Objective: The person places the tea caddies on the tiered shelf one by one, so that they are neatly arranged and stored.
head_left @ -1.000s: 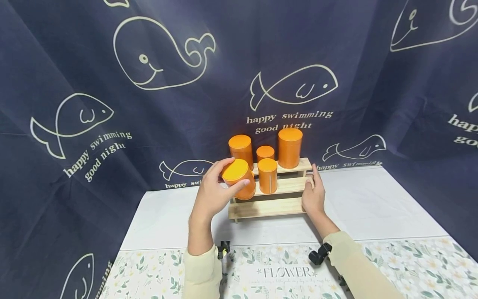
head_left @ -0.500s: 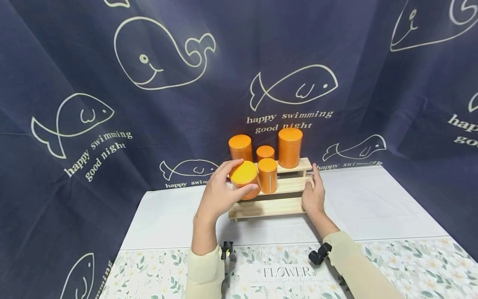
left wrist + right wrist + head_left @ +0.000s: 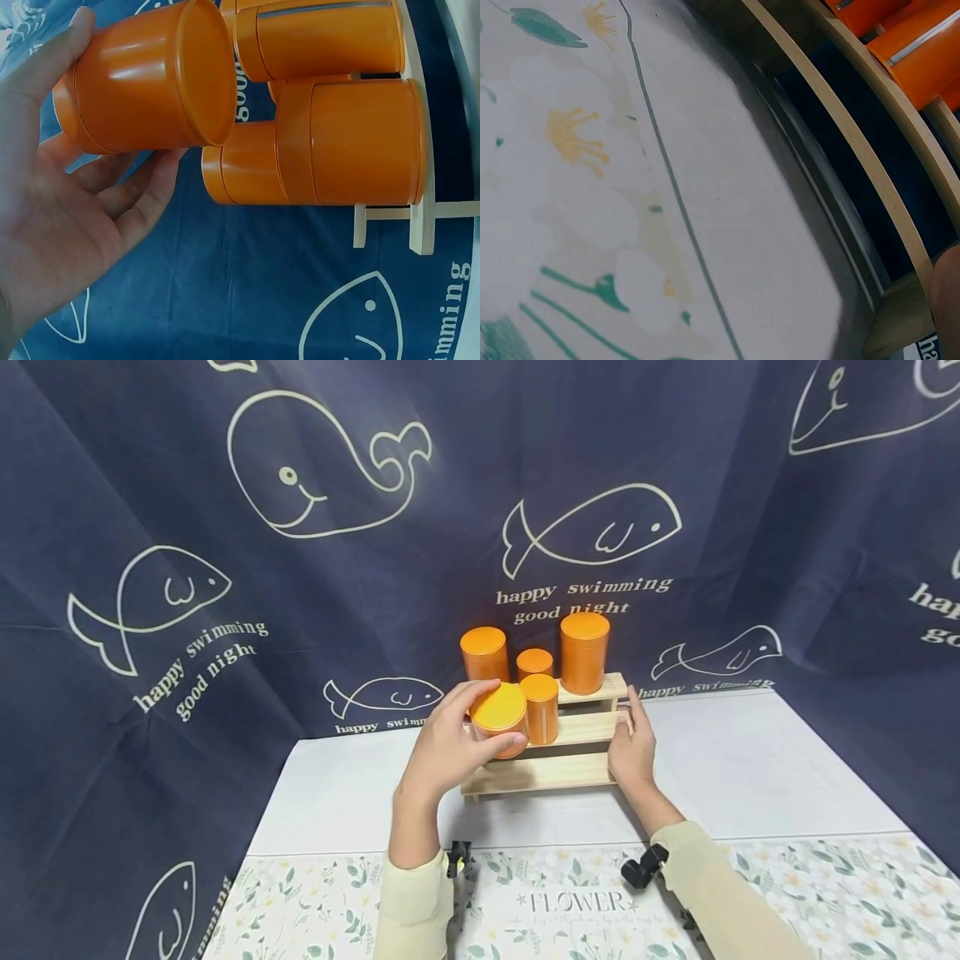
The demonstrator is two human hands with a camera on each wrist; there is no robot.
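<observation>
My left hand (image 3: pixel 442 747) grips an orange canister (image 3: pixel 499 714) by its sides, thumb in front. The canister is in front of the left part of a stepped wooden rack (image 3: pixel 555 770). In the left wrist view, its base faces the rack side, apart from a wide canister (image 3: pixel 360 142) standing there; the held canister and hand cover that one in the head view. A slim canister (image 3: pixel 542 714) with a pale vertical line stands on the middle step. My right hand (image 3: pixel 632 752) holds the rack's right end; in the right wrist view only a bit of it shows.
On the top step stand a left canister (image 3: pixel 483 652), a small one (image 3: pixel 535 662) and a tall one (image 3: pixel 584 652). A navy fish-print curtain (image 3: pixel 375 602) hangs behind the white table (image 3: pixel 352 793). A flowered mat (image 3: pixel 562 885) lies nearer.
My left hand has carried the canister a little to the right, toward the slim one, and it stands less tilted. My right hand stays at the rack's end.
</observation>
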